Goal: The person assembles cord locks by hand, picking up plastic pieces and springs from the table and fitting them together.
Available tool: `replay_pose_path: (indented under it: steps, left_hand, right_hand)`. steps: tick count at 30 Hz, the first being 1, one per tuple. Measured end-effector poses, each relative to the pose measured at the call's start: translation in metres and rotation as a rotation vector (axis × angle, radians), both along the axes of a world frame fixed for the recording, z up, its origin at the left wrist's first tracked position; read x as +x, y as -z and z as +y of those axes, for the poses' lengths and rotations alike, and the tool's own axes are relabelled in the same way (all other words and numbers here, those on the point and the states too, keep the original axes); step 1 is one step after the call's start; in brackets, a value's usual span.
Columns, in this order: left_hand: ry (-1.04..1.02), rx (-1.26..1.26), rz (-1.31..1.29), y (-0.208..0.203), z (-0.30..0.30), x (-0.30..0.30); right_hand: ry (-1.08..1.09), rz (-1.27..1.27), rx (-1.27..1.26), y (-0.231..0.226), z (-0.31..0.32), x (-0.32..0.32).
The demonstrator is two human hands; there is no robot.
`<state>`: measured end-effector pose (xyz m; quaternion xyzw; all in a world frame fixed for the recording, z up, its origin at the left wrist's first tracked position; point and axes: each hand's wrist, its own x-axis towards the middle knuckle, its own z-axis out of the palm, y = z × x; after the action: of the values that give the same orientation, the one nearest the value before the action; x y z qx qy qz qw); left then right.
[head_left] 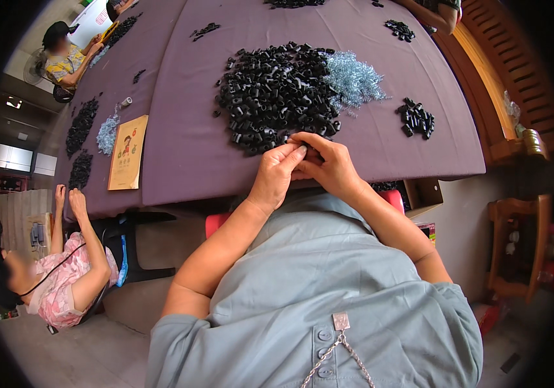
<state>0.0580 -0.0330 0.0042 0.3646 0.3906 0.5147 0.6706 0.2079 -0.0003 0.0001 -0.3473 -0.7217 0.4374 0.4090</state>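
My left hand (275, 171) and my right hand (332, 165) meet at the table's near edge, fingertips pressed together. Both are closed in a pinch; what they hold is mostly hidden behind the fingers, with only something dark showing between them. Right beyond my fingers spreads a big heap of short black plastic tubes (277, 90). Thin silvery-blue coil springs (356, 81) lie tangled against the heap's right side. Farther right is a small separate pile of black pieces (416, 118), longer than the loose tubes.
A purple cloth (186, 129) covers the table. To the left lie a yellowish booklet (128, 154), more springs (107, 134) and black parts (83, 126). One person (63, 278) sits at the left side, others farther off. A cardboard box (424, 194) stands below the right edge.
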Motion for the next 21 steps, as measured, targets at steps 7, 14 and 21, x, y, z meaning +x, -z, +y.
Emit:
replay_pose_path:
  steps: [7,14,21]
  left_hand:
    - [0.028,-0.063,0.037,-0.001,0.004,-0.002]
    - [0.087,0.029,0.025,0.005,0.008,-0.002]
    - [-0.024,-0.024,0.013,0.004,0.005,-0.002]
  right_hand:
    - [-0.005,-0.045,-0.055,-0.003,0.002,0.001]
    - [0.018,-0.054,0.018,-0.001,0.004,0.002]
    - [-0.037,0.059,-0.094,0.006,0.004,-0.001]
